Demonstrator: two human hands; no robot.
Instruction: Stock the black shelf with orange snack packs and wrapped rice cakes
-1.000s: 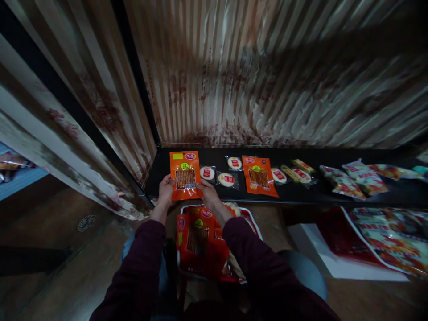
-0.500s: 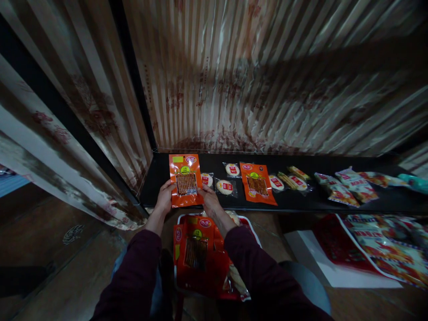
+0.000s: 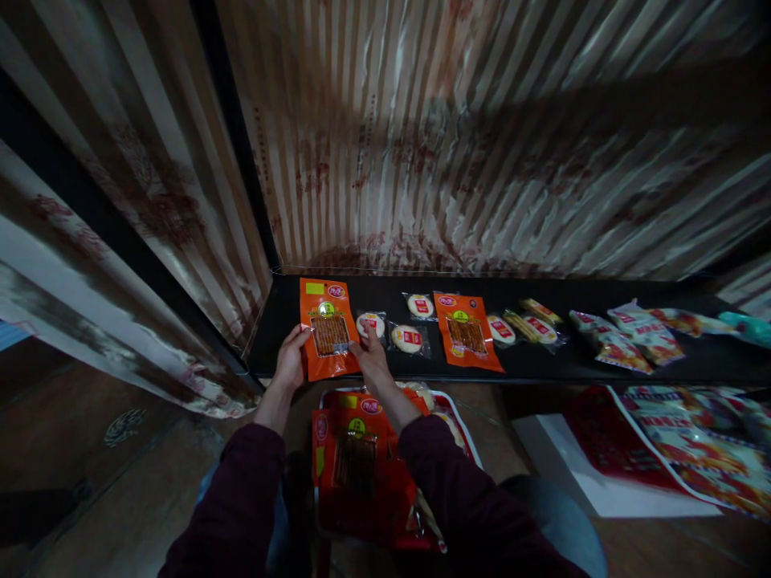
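Note:
An orange snack packet (image 3: 329, 331) with a clear window showing brown sticks is at the left end of the black shelf (image 3: 385, 371). My left hand (image 3: 291, 361) is closed on its left edge, the thumb over the front. At the lower right edge, my right hand (image 3: 373, 360) has its thumb on the packet, while its index finger is raised beside a round wrapped cake (image 3: 370, 324). The fingers behind the packet are hidden. Farther right lies a matching orange packet (image 3: 465, 333), with wrapped cakes (image 3: 408, 338) between the two.
Below the shelf, a red basket (image 3: 467, 429) with a white rim holds more orange packets (image 3: 352, 474). Along the shelf's right lie stick-shaped snacks (image 3: 519, 325) and printed bags (image 3: 611, 341). More bags (image 3: 704, 441) are at lower right. A dark post (image 3: 232, 120) and striped curtain (image 3: 385, 160) border the shelf.
The packet has shifted slightly left and tilted a little, its bottom edge slightly lower in view. My right index finger has lifted off the packet's edge.

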